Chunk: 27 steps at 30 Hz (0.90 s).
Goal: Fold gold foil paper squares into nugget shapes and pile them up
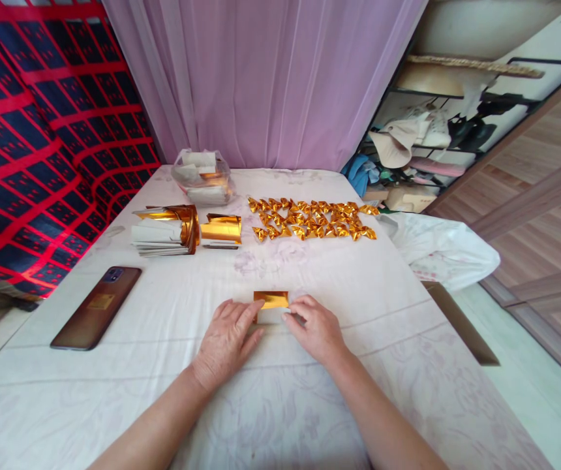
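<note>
A small gold foil sheet [271, 300] lies flat on the white cloth-covered table [163, 365], its near edge white. My left hand [225, 341] rests palm down with its fingertips on the sheet's left edge. My right hand [316, 329] presses the sheet's right edge with its fingertips. Both hands hold the sheet against the table. Farther back lie several folded gold paper pieces [312, 219] in rows.
A stack of gold and white sheets [166, 230] and a smaller gold stack [220, 230] sit at the back left. Behind them is a clear plastic bag with paper [203, 176]. A dark phone [96, 307] lies at left. A pink curtain [261, 78] hangs behind.
</note>
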Each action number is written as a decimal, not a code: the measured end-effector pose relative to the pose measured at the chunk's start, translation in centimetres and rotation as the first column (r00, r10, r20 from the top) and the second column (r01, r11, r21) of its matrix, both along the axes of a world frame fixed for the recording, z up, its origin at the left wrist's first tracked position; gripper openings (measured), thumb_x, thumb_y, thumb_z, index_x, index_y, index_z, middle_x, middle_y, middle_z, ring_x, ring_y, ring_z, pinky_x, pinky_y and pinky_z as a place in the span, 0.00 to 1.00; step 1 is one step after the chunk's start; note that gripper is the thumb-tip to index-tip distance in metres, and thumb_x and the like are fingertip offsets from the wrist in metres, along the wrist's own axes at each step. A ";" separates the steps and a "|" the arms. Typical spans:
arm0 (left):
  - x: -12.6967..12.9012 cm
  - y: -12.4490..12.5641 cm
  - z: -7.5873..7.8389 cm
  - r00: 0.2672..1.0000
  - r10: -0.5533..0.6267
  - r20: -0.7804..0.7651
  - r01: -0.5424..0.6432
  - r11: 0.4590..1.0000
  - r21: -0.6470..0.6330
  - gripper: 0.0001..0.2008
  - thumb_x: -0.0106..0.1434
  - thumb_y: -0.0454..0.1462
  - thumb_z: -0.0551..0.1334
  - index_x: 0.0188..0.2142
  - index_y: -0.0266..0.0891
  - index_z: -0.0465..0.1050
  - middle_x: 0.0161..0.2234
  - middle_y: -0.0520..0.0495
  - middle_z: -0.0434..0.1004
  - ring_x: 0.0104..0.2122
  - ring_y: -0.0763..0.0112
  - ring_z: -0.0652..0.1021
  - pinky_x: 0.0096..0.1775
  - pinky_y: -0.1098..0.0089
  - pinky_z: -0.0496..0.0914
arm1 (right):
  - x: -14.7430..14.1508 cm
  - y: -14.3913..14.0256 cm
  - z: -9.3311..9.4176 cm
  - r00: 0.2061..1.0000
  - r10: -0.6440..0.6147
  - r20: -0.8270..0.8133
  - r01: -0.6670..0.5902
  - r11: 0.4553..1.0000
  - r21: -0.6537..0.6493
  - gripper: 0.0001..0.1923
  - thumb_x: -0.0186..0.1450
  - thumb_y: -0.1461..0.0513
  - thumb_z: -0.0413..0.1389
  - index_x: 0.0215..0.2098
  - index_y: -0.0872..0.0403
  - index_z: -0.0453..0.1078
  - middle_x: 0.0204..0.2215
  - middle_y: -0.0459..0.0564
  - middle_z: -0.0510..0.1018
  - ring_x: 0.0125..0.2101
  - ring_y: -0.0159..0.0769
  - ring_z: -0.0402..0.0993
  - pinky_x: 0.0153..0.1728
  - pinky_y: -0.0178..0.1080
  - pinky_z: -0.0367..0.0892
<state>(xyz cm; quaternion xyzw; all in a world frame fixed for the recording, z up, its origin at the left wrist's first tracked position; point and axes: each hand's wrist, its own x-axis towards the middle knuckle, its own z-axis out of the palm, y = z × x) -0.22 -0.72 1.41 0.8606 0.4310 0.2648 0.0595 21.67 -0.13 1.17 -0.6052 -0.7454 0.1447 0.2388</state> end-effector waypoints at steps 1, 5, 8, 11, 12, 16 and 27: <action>0.2 -0.3 0.2 0.999 -0.005 -0.034 0.006 1.000 0.029 0.19 0.65 0.38 0.58 0.56 0.39 0.65 0.46 0.40 0.74 0.45 0.57 0.73 0.50 0.51 0.68 | -0.1 0.0 0.0 1.000 -0.004 0.001 0.004 1.000 0.001 0.06 0.63 0.59 0.56 0.29 0.49 0.74 0.35 0.44 0.77 0.33 0.31 0.74 0.34 0.32 0.65; 1.1 -1.6 0.5 0.989 -0.086 -0.123 0.100 0.989 0.109 0.15 0.67 0.38 0.56 0.52 0.40 0.70 0.52 0.41 0.72 0.53 0.55 0.71 0.55 0.51 0.65 | -0.2 0.0 0.0 1.000 -0.010 0.006 0.010 1.000 0.003 0.06 0.63 0.60 0.56 0.29 0.49 0.73 0.34 0.44 0.76 0.31 0.30 0.73 0.34 0.33 0.65; 1.7 -2.3 -0.1 0.973 -0.165 -0.162 0.178 0.981 0.072 0.21 0.68 0.42 0.56 0.58 0.38 0.66 0.54 0.41 0.73 0.57 0.56 0.69 0.58 0.52 0.63 | -0.3 0.0 0.0 1.000 -0.015 0.010 0.015 1.000 0.001 0.05 0.63 0.60 0.57 0.29 0.49 0.73 0.34 0.43 0.76 0.31 0.30 0.73 0.34 0.33 0.65; 1.9 -2.5 -0.8 0.970 -0.159 -0.186 0.168 0.985 0.034 0.25 0.68 0.46 0.56 0.59 0.36 0.63 0.56 0.40 0.72 0.58 0.55 0.69 0.59 0.52 0.61 | -0.3 -0.1 0.0 1.000 -0.015 0.006 0.015 1.000 0.010 0.04 0.63 0.60 0.56 0.30 0.49 0.73 0.34 0.43 0.76 0.31 0.31 0.73 0.34 0.33 0.65; 1.9 -2.4 -1.0 0.969 -0.154 -0.191 0.163 0.986 0.029 0.25 0.68 0.46 0.56 0.59 0.36 0.64 0.56 0.39 0.72 0.59 0.54 0.68 0.59 0.52 0.61 | -0.2 -0.1 -0.1 1.000 -0.012 0.004 0.012 1.000 0.018 0.05 0.63 0.60 0.56 0.30 0.49 0.73 0.34 0.44 0.76 0.31 0.31 0.73 0.34 0.33 0.65; 1.8 -2.4 -1.2 0.969 -0.147 -0.199 0.154 0.988 0.021 0.25 0.67 0.48 0.56 0.58 0.35 0.65 0.57 0.40 0.71 0.59 0.54 0.68 0.60 0.52 0.60 | -0.2 -0.1 -0.1 1.000 0.005 -0.011 -0.005 0.999 0.050 0.09 0.66 0.60 0.52 0.31 0.49 0.73 0.34 0.45 0.77 0.32 0.31 0.74 0.34 0.33 0.66; 1.9 -2.2 -1.1 0.965 -0.164 -0.202 0.156 0.986 -0.059 0.28 0.66 0.48 0.58 0.60 0.35 0.62 0.59 0.40 0.69 0.61 0.54 0.65 0.61 0.52 0.58 | -0.2 0.0 -0.3 1.000 -0.006 -0.001 0.006 0.998 0.070 0.09 0.66 0.60 0.51 0.29 0.50 0.72 0.32 0.45 0.76 0.32 0.32 0.74 0.34 0.33 0.65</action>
